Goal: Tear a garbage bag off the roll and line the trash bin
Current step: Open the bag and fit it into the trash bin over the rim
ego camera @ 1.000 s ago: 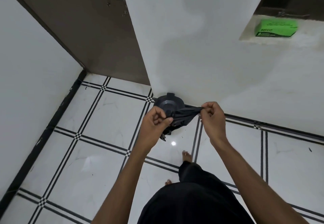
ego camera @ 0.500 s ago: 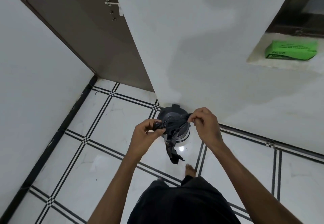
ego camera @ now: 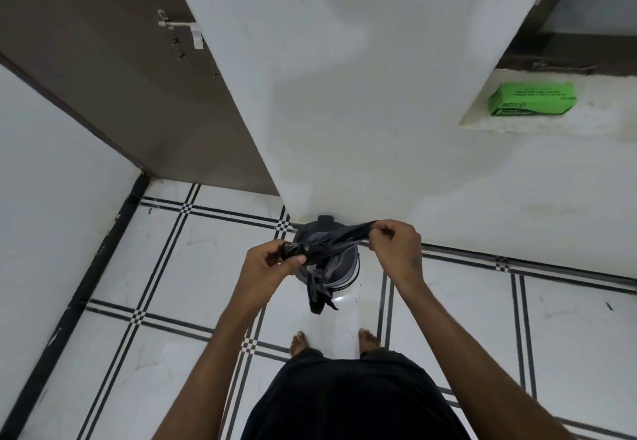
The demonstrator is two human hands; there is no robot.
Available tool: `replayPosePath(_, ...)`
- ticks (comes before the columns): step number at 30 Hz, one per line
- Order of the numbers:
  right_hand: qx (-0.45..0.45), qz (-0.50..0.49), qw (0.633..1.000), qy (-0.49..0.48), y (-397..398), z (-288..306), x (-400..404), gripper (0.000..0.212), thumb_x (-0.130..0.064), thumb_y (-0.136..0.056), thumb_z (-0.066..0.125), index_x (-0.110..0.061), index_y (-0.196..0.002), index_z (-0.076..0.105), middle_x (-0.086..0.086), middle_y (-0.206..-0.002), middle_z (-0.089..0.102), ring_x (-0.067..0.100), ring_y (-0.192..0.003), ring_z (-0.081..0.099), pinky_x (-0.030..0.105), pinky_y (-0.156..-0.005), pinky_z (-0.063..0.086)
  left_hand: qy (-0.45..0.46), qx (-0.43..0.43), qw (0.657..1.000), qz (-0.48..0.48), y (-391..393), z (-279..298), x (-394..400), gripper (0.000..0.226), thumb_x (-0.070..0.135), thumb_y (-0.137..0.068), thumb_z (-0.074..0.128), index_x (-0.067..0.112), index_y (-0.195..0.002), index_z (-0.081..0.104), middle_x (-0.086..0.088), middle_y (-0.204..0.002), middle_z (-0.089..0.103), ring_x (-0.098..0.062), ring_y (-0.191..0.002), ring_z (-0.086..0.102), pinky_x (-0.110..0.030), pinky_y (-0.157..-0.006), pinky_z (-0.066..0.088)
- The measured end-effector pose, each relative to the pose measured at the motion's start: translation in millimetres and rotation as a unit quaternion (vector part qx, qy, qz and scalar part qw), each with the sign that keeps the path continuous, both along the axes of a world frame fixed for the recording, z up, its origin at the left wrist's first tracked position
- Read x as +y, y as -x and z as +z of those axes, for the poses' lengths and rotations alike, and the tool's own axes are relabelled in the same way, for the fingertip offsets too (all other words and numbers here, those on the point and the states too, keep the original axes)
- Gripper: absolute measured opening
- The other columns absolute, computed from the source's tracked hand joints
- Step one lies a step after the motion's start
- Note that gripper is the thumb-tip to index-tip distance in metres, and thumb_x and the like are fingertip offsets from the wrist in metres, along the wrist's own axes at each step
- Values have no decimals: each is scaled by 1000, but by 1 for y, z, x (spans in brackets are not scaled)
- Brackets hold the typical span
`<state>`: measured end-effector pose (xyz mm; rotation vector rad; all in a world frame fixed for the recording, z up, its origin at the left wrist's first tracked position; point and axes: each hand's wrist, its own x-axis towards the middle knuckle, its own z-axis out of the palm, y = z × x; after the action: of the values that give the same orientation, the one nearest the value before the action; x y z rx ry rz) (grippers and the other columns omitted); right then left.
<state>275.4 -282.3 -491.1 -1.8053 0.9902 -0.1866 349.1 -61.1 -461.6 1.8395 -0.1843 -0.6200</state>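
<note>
Spanning garbage bag (ego camera: 331,244) between left hand (ego camera: 272,263), right hand (ego camera: 396,250).

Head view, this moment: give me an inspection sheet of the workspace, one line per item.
Surface: white floor tiles with black lines.
Job's things: black garbage bag, bunched and stretched between the hands, one end hanging; dark trash bin below, lid on, at the wall's foot.
Clutter: green box on a ledge.
Grippers: left hand and right hand each pinch the bag.
Cables: nothing seen.
Surroundings: white wall, brown door, bare feet.
</note>
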Motion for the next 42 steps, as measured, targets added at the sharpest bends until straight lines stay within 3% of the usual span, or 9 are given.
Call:
replayPosePath(6,-27,-88,996,-17,-24,-4,31,6,-14,-75,71,-18,-78,74,-10,-60,65,-1,-49,56,9,-52,43,21,-21,997,-70,-27,-8,27,14,-2,-77,79,6,-81,68,-8,-92,71,-16,-86,67,-26,-79,54)
replayPosePath(10,-15,-82,995,47,-38,-22,61,17,0,-78,67,-15,-86,70,-2,-81,66,7,-65,57,13,-62,43,-2,-37,993,-112,-41,-13,50,27,2,-81,77,20,-73,58,-1,-98,76,-19,-91,72,-33,-81,58)
replayPosePath(14,-2,41,988,147,-36,-30,82,33,15,-78,54,-14,-80,68,7,-102,57,13,-83,53,15,-78,45,-16,-62,993,-101,-53,-9,75,28,-5,-87,64,20,-78,55,-5,-82,70,-17,-74,66,-22,-66,52)
replayPosePath(18,28,214,960,181,-37,-32,100,45,21,-76,52,-11,-104,70,8,-137,49,23,-120,53,31,-100,48,0,-64,991,-118,-58,-12,96,38,-18,-85,46,16,-85,62,0,-86,67,-12,-76,64,-18,-70,50)
replayPosePath(22,56,303,926,216,-42,-41,106,55,13,-77,62,-17,-123,62,-7,-151,36,17,-129,50,33,-104,47,-3,-85,989,-124,-65,-20,107,39,-11,-91,49,21,-103,68,7,-98,70,-8,-89,66,-18,-79,52)
replayPosePath(29,62,220,956,183,-55,-20,103,81,17,-64,46,-36,-125,53,-15,-115,65,13,-103,64,31,-83,56,-4,-85,995,-60,-76,-29,121,31,-2,-97,49,19,-102,72,4,-94,74,-11,-85,69,-20,-78,55)
replayPosePath(32,114,153,963,192,-66,-19,100,72,13,-70,42,-34,-122,58,-6,-99,71,22,-89,65,27,-69,50,1,-87,996,-33,-86,-36,128,28,2,-100,49,16,-110,72,0,-97,75,-13,-86,72,-25,-79,57)
replayPosePath(37,140,70,976,153,-75,-16,95,16,-18,-81,49,-16,-73,63,-2,-64,61,24,-65,58,27,-56,38,44,-37,997,54,-102,-31,118,23,8,-104,44,13,-103,66,-4,-96,74,-14,-85,73,-25,-74,59)
replayPosePath(42,133,-8,981,139,-75,-16,84,37,-32,-85,56,-17,-52,47,-4,-48,46,21,-52,48,27,-48,31,129,71,967,208,-117,-31,106,25,13,-107,37,19,-103,61,1,-104,70,-8,-93,70,-27,-90,55)
